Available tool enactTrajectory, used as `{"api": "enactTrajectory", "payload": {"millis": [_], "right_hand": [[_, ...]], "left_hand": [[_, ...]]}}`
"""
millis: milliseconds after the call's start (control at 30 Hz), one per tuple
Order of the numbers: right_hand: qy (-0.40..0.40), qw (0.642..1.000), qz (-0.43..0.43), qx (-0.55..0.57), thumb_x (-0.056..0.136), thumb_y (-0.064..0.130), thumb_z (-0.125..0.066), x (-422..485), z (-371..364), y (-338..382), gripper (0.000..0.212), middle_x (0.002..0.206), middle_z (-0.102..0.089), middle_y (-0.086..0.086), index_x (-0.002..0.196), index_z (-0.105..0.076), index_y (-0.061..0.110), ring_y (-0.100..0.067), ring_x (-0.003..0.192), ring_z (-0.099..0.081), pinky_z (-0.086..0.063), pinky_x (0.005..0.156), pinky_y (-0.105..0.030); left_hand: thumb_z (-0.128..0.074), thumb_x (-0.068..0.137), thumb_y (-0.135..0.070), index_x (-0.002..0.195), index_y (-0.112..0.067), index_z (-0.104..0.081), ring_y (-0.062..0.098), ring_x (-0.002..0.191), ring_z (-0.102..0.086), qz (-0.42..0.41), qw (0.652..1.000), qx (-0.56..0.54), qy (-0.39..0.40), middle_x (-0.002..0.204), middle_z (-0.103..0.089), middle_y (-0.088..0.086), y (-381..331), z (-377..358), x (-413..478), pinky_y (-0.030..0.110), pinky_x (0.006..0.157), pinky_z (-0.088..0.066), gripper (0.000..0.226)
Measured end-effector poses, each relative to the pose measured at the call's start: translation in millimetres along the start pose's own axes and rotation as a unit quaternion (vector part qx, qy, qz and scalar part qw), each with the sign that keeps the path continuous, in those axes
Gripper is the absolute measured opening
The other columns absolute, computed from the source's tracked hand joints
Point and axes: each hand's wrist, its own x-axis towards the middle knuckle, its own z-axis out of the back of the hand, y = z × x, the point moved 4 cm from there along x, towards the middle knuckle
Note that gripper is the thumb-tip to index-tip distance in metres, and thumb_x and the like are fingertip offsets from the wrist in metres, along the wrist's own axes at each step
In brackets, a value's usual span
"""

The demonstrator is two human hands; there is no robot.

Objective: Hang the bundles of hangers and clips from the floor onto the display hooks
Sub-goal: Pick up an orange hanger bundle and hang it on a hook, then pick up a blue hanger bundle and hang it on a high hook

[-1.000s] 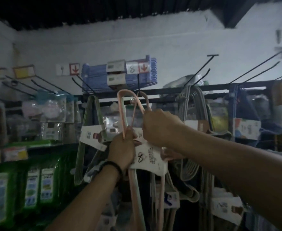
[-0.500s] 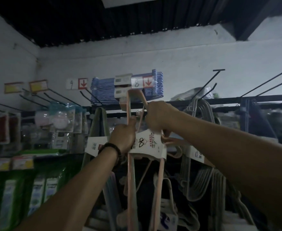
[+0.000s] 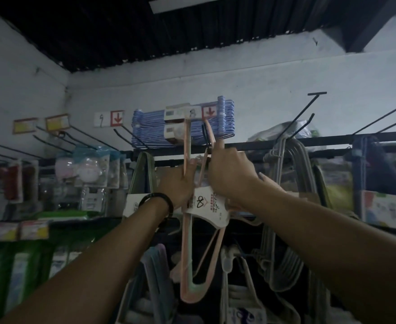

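My two forearms come up from the bottom corners of the frame and meet at the centre. My left hand point(image 3: 177, 183), with a dark band at the wrist, has its fingers wrapped round the left strand of the pink hanger bundle point(image 3: 185, 253). My right hand point(image 3: 233, 176), a little higher and to the right, is curled round the bundle's upper loop, with the forefinger point(image 3: 220, 144) stretched straight up along it.

The bundle hangs between my hands with its long axis close to upright. Its bottom curve dangles at lower centre, its white card label point(image 3: 207, 205) sits just below my knuckles, and its top reaches above both hands.

Right behind that top is the dark display hook point(image 3: 205, 133), pointing out towards me under the price tag point(image 3: 193, 112) marked 8. My right forefinger is nearest the hook, so I judge that hand should steer the loop over the tip while the left bears the weight. I cannot tell whether the loop is over the tip yet.

Room is tight. The blue hangers point(image 3: 150, 129) crowd the hook from behind and to the left, and the black rail point(image 3: 286, 141) runs just beneath. Grey hangers point(image 3: 283, 160) hang to the right, below bare prongs point(image 3: 309, 111) at upper right.
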Motion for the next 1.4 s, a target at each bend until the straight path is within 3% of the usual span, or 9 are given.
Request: {"api": "enactTrajectory", "payload": {"millis": [233, 400, 500, 667, 867, 967, 1067, 1233, 1400], "right_hand": [[0.031, 0.993, -0.071, 0.091, 0.103, 0.016, -0.054, 33.7, -67.5, -22.9, 0.023, 0.101, -0.062, -0.01, 0.123, -0.044, 0.009, -0.027, 0.086, -0.065, -0.058, 0.073, -0.041], [0.094, 0.983, -0.107, 0.117, 0.104, 0.014, -0.058, 43.9, -121.1, -45.6, 0.046, 0.107, -0.067, -0.016, 0.143, -0.036, 0.005, -0.028, 0.09, -0.071, -0.062, 0.074, -0.04], [0.107, 0.981, -0.105, 0.12, 0.105, 0.015, -0.054, 49.0, -133.2, -59.4, 0.046, 0.112, -0.068, -0.019, 0.145, -0.034, 0.006, -0.031, 0.095, -0.072, -0.064, 0.08, -0.046], [0.165, 0.974, -0.09, 0.13, 0.102, 0.025, -0.06, 57.9, -137.8, -69.8, 0.038, 0.095, -0.064, -0.009, 0.132, -0.043, 0.01, -0.022, 0.08, -0.07, -0.064, 0.074, -0.043], [0.156, 0.979, -0.055, 0.123, 0.098, 0.036, -0.065, 33.7, -118.7, -68.9, 0.032, 0.087, -0.066, -0.006, 0.108, -0.051, 0.01, -0.021, 0.073, -0.071, -0.065, 0.071, -0.041], [0.081, 0.995, 0.006, 0.062, 0.096, 0.037, -0.061, 9.9, -83.2, -55.2, 0.035, 0.092, -0.067, -0.006, 0.12, -0.051, 0.013, -0.024, 0.074, -0.069, -0.063, 0.07, -0.044], [0.04, 0.994, 0.088, 0.06, 0.096, 0.036, -0.058, -24.4, -55.3, -32.2, 0.053, 0.118, -0.068, -0.015, 0.144, -0.044, 0.019, -0.029, 0.08, -0.068, -0.061, 0.066, -0.044], [0.108, 0.955, 0.188, 0.201, 0.104, 0.032, -0.051, -124.2, -34.0, 21.8, 0.019, 0.09, -0.068, -0.002, 0.1, -0.066, 0.021, -0.018, 0.076, -0.068, -0.063, 0.068, -0.041], [0.197, 0.9, 0.223, 0.317, 0.107, 0.04, -0.049, -275.1, -50.4, 99.6, 0.025, 0.072, -0.057, 0.004, 0.086, -0.055, 0.028, -0.013, 0.06, -0.052, -0.05, 0.056, -0.042]], "left_hand": [[-0.046, 0.103, -0.058, 0.139, -0.029, -0.035, 0.016, 0.095, -0.065, -0.084, 0.994, 0.064, -0.041, 0.128, -0.05, -0.002, 20.0, -22.0, -19.4, 0.038, 0.07, -0.056, 0.048], [-0.062, 0.098, -0.039, 0.164, -0.024, -0.01, 0.029, 0.135, -0.049, -0.069, 0.943, 0.307, 0.11, 0.168, -0.018, 0.011, 61.2, -63.4, -29.9, 0.045, 0.103, -0.054, 0.086], [-0.061, 0.1, -0.039, 0.167, -0.018, 0.003, 0.036, 0.152, -0.03, -0.032, 0.935, 0.315, 0.16, 0.174, 0.012, 0.013, 66.0, -76.5, -32.3, 0.048, 0.117, -0.043, 0.095], [-0.065, 0.097, -0.044, 0.164, -0.021, 0.019, 0.036, 0.157, -0.023, -0.001, 0.942, 0.29, 0.167, 0.171, 0.024, 0.015, 60.9, -86.7, -28.9, 0.044, 0.121, -0.038, 0.11], [-0.066, 0.099, -0.042, 0.167, -0.034, 0.002, 0.025, 0.16, -0.017, 0.02, 0.959, 0.233, 0.16, 0.176, 0.003, 0.0, 59.1, -73.6, -39.1, 0.033, 0.125, -0.024, 0.097], [-0.064, 0.101, -0.041, 0.163, -0.028, -0.03, 0.026, 0.154, -0.034, 0.027, 0.961, 0.238, 0.139, 0.169, -0.029, -0.002, 40.1, -51.8, -70.6, 0.041, 0.125, -0.033, 0.072], [-0.066, 0.098, -0.043, 0.133, -0.03, -0.063, 0.017, 0.117, -0.062, 0.055, 0.967, 0.239, 0.066, 0.132, -0.059, -0.006, 24.2, -18.8, -111.8, 0.032, 0.1, -0.052, 0.038], [-0.054, 0.1, -0.053, 0.087, -0.031, -0.064, 0.012, 0.069, -0.064, 0.111, 0.948, 0.297, 0.008, 0.08, -0.067, -0.011, 24.3, 51.4, -224.1, 0.031, 0.061, -0.055, 0.027], [-0.05, 0.092, -0.058, 0.096, -0.034, -0.067, 0.011, 0.081, -0.071, 0.317, 0.894, 0.288, 0.132, 0.084, -0.073, -0.01, 67.1, 120.1, -402.9, 0.034, 0.084, -0.058, 0.03]]}}
